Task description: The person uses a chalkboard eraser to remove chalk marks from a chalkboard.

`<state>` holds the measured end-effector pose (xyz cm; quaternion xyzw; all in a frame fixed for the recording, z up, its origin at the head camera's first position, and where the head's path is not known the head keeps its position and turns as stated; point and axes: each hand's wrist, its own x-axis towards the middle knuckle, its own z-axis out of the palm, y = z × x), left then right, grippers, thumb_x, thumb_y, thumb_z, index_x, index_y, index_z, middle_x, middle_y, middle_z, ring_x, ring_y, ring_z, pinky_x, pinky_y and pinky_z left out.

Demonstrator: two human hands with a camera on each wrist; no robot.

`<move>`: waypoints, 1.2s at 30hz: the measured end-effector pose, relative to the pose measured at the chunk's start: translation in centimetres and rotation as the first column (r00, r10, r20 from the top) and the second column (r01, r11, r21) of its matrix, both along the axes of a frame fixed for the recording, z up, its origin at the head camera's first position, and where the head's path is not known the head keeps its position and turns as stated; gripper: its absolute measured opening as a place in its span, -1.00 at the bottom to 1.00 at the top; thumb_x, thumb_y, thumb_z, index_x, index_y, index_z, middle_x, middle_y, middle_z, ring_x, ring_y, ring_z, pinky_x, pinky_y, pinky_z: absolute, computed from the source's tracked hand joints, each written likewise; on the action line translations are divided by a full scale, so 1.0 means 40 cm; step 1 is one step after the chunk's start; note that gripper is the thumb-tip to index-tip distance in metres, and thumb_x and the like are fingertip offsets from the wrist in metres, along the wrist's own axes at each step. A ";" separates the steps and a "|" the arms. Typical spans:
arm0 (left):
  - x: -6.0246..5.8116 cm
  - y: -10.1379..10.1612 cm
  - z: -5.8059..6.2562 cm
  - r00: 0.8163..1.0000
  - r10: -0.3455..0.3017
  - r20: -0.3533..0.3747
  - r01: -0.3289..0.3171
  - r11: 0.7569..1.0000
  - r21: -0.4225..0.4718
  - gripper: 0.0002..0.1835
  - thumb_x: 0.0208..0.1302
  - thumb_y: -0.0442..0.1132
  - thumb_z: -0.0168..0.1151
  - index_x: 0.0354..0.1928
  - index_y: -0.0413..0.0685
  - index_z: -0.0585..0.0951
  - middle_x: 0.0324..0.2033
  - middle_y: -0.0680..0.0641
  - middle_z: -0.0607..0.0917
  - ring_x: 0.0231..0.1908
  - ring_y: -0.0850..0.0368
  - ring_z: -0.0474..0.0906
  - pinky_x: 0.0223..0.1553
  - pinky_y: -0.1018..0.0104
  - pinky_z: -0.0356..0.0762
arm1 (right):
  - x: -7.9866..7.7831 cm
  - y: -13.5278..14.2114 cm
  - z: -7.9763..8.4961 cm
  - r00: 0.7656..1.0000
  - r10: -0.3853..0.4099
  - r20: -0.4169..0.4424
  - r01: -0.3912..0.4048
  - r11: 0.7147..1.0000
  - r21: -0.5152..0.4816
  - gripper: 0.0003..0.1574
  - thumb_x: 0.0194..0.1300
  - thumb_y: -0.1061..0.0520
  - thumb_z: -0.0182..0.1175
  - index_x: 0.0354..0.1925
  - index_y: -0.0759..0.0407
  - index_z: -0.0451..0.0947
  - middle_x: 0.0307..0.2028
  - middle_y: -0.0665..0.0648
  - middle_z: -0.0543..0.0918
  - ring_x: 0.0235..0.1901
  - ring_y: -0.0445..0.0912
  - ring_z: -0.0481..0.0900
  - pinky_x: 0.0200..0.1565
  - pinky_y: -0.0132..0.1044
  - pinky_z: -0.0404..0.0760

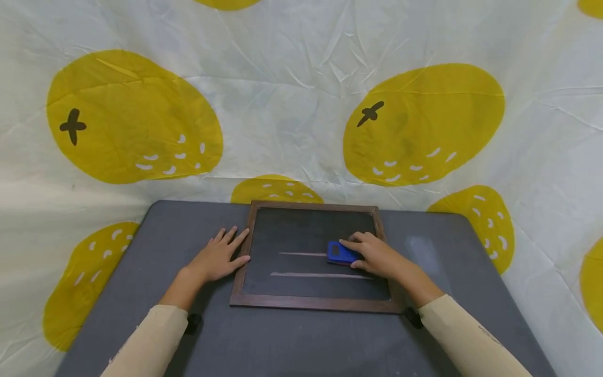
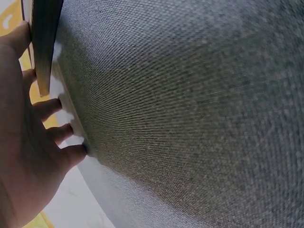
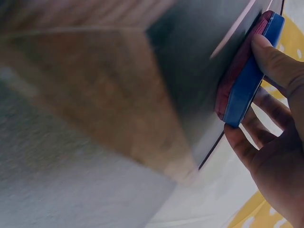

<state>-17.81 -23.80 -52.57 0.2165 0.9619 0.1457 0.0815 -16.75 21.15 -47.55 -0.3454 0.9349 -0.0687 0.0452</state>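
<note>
A chalkboard [image 1: 301,230] in a brown wooden frame lies on the dark grey table. Two pale pink chalk lines run across its surface; the upper chalk line [image 1: 301,254] ends at a blue chalkboard eraser [image 1: 340,252]. My right hand [image 1: 377,255] grips this eraser between thumb and fingers, and the eraser's reddish felt side [image 3: 235,76] faces the board in the right wrist view. At the board's left edge, my left hand [image 1: 218,257] rests with spread fingers, the thumb and index fingertip touching the wooden frame. The other left fingers [image 2: 59,133] reach down to the tabletop.
The grey table [image 1: 301,340] extends around the board on both sides and in front. Behind it hangs a whitish cloth [image 1: 282,120] printed with large yellow fruit shapes. Dark bands [image 1: 193,323] sit at both wrists under beige sleeves.
</note>
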 end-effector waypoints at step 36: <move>0.002 0.001 -0.002 1.000 0.012 -0.013 -0.013 1.000 -0.026 -0.15 0.51 0.29 0.04 0.66 0.10 0.09 0.59 -0.33 0.14 0.55 -0.52 -0.02 0.41 -0.52 0.09 | -0.082 -0.427 -0.017 0.996 0.079 -0.040 -0.070 0.979 0.191 -0.15 0.43 -0.18 0.29 0.54 0.04 0.33 0.19 0.16 0.55 -0.05 0.03 0.51 0.05 -0.11 0.63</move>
